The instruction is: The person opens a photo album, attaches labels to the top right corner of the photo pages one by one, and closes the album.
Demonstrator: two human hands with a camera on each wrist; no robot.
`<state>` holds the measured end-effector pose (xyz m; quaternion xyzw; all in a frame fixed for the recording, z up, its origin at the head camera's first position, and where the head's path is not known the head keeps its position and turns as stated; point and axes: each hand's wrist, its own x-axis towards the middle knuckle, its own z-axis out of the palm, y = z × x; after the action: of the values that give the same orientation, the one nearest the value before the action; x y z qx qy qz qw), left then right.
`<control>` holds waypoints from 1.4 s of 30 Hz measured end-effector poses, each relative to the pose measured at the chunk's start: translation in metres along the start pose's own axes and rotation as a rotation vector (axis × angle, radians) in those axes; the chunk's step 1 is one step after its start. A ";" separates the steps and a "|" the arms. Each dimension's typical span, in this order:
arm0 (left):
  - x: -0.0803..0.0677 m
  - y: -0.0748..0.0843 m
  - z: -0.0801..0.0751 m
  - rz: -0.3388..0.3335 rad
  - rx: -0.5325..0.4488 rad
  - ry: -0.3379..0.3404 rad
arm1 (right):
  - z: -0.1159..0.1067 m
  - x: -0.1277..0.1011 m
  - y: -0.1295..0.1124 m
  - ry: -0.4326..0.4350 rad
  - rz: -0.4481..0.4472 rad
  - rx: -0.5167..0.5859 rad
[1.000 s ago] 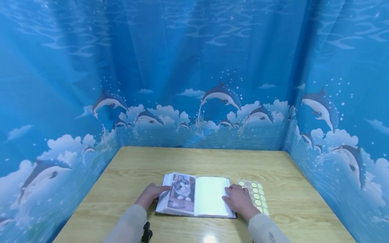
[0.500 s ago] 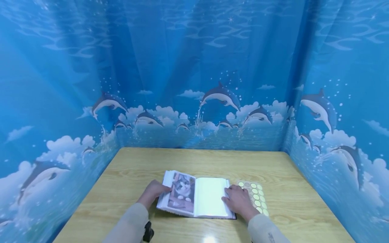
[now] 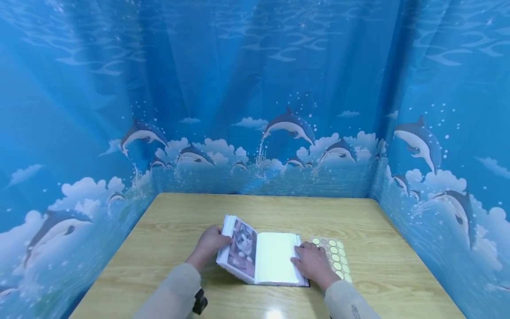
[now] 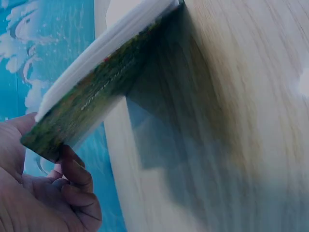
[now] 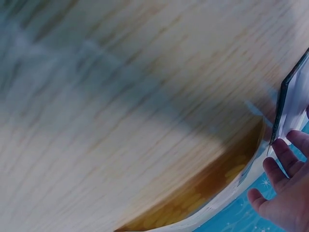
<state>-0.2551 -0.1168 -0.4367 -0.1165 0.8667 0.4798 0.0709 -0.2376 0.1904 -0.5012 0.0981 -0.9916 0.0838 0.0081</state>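
Observation:
A photo album (image 3: 275,259) lies spread on the table, with a cat photo (image 3: 243,248) on its left page and a blank white right page. My left hand (image 3: 211,243) grips the outer edge of the left half, thumb on the pages and fingers behind the cover, and that half is tilted up off the table. Seen from below in the left wrist view, the cover (image 4: 91,99) is green and patterned. On the right page's outer edge rests my right hand (image 3: 314,262), its fingers fairly straight in the right wrist view.
Partly under my right hand, a sheet of round yellowish stickers (image 3: 338,256) lies right of the album. The wood-grain table (image 3: 191,212) is bordered at the back and sides by a blue dolphin-print curtain (image 3: 239,88).
My left hand has raised the album's left half and swung it rightward, from nearly flat to steeply tilted. The right hand has stayed on the right page's edge.

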 end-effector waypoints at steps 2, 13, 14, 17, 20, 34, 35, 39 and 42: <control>-0.002 0.008 0.004 -0.009 0.008 0.004 | -0.002 0.000 0.000 0.000 -0.006 -0.005; -0.012 0.041 0.031 0.130 0.106 0.019 | -0.008 -0.002 0.000 -0.020 -0.022 0.006; -0.014 0.044 0.033 0.135 0.114 0.015 | -0.008 -0.002 0.000 -0.022 -0.023 0.007; -0.018 0.054 0.043 0.125 0.135 0.009 | -0.008 -0.002 0.001 -0.017 -0.029 0.012; -0.020 0.061 0.053 0.128 0.145 0.006 | -0.009 -0.001 0.004 -0.009 -0.033 0.012; -0.033 0.080 0.100 0.254 0.274 -0.025 | -0.012 -0.003 0.014 -0.007 -0.038 0.042; -0.034 0.078 0.102 0.283 0.284 -0.033 | -0.013 -0.003 0.015 0.009 -0.047 0.040; -0.038 0.067 0.108 0.395 0.333 -0.110 | -0.019 -0.006 0.020 0.079 -0.067 0.038; -0.040 0.056 0.113 0.477 0.456 -0.160 | -0.022 -0.007 0.025 0.103 -0.052 0.061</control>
<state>-0.2309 0.0126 -0.4416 0.1462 0.9463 0.2842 0.0486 -0.2358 0.2195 -0.4843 0.1194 -0.9840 0.1185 0.0583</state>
